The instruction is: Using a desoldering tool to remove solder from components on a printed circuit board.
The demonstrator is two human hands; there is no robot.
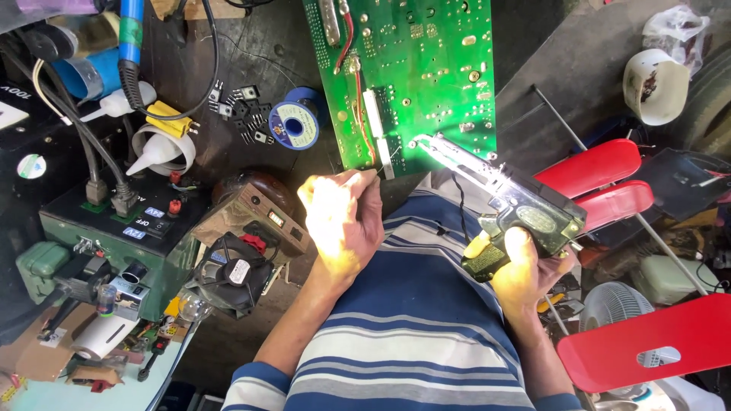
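Note:
A green circuit board (pixel 426 68) lies solder-side up in front of me, with red wires and white connectors near its lower edge. My right hand (pixel 525 270) grips a black pistol-type soldering gun (pixel 525 217); its shiny tip (pixel 422 141) touches the board's lower edge. My left hand (pixel 343 221) is closed by the board's lower left corner, fingers pinched near a white connector (pixel 384 156); a thin solder wire may be between them, too fine to be sure. Bright light washes out both hands.
A blue solder spool (pixel 293 122) and loose black transistors (pixel 247 114) lie left of the board. A green power box (pixel 129 236), a small fan (pixel 228 270) and cables crowd the left. Red plastic stools (pixel 601 179) and a white cup (pixel 655 84) stand on the right.

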